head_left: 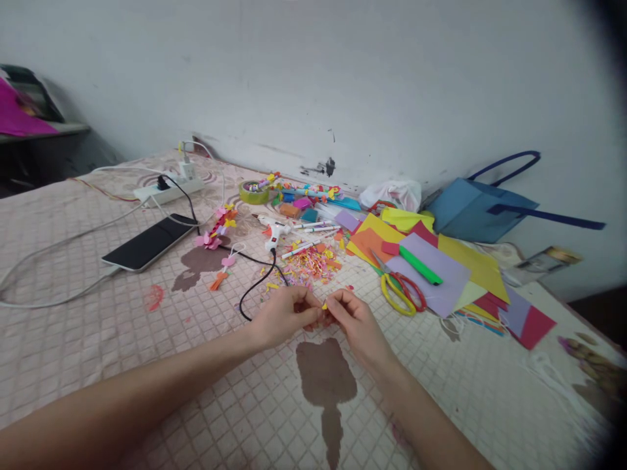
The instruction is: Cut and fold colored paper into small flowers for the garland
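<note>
My left hand (284, 316) and my right hand (355, 320) meet at the middle of the bed cover, fingertips pinched together on a tiny paper piece (324, 307) with a yellow bit showing. Both hands are closed around it, and most of the piece is hidden by the fingers. A heap of colourful paper scraps (311, 264) lies just beyond the hands. Yellow-and-red scissors (399, 290) rest to the right on a stack of coloured paper sheets (441, 267), beside a green marker (420, 265).
A white glue gun (274, 230) with a black cord, a phone (149, 243) on a charging cable, a power strip (169, 189), a tape roll (253, 192), paper flower strings (218, 232), pens and a blue bag (477, 209) lie about. The wall is close behind.
</note>
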A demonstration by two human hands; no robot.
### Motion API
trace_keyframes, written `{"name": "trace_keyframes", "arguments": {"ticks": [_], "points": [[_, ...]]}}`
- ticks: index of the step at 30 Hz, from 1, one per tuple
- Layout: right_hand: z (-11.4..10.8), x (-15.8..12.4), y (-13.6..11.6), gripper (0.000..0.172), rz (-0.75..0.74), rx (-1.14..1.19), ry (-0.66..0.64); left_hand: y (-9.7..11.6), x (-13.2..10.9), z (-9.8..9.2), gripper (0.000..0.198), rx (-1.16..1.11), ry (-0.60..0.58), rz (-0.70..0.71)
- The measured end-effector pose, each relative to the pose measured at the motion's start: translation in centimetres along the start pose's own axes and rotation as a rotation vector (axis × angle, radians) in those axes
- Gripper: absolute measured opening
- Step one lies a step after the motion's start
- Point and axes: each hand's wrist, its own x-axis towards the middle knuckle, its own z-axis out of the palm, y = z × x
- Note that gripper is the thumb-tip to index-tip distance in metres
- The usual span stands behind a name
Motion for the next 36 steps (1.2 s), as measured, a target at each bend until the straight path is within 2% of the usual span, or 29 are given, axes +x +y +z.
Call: {"name": "trace_keyframes", "arguments": {"ticks": [4, 9, 16, 22, 28, 33, 36], "points": [[-0.1, -0.1, -0.2, 0.027, -0.029, -0.012, -0.015, -0.4, 0.1, -0.1, 0.012, -0.039, -0.012, -0.011], [-0.1, -0.2, -0.7, 0.024, -0.053, -0.098, -0.024, -0.9, 0.3, -0.1, 0.012, -0.064, -0.030, 0.010], [-0.3, -0.1, -0.7, 0.023, -0.025, -0.081, -0.037, -0.6, 0.4, -0.2, 0.017, -0.149, -0.044, -0.071], [-0.5, -0.1, -0.9, 0.023, -0.045, -0.148, -0.034, -0.8, 0.5, -0.3, 0.021, -0.076, -0.034, -0.040], [-0.2, -0.1, -0.8, 0.030, -0.025, -0.054, -0.071, -0.7, 0.4, -0.3, 0.023, -0.185, -0.048, -0.055], [-0.2, -0.2, -1.0, 0.023, -0.055, -0.117, -0.111, -0.7, 0.4, -0.3, 0.024, -0.195, -0.055, -0.059], [-0.2, -0.2, -1.1, 0.027, -0.056, -0.101, -0.092, -0.8, 0.4, -0.3, 0.024, -0.198, -0.070, -0.058]]}}
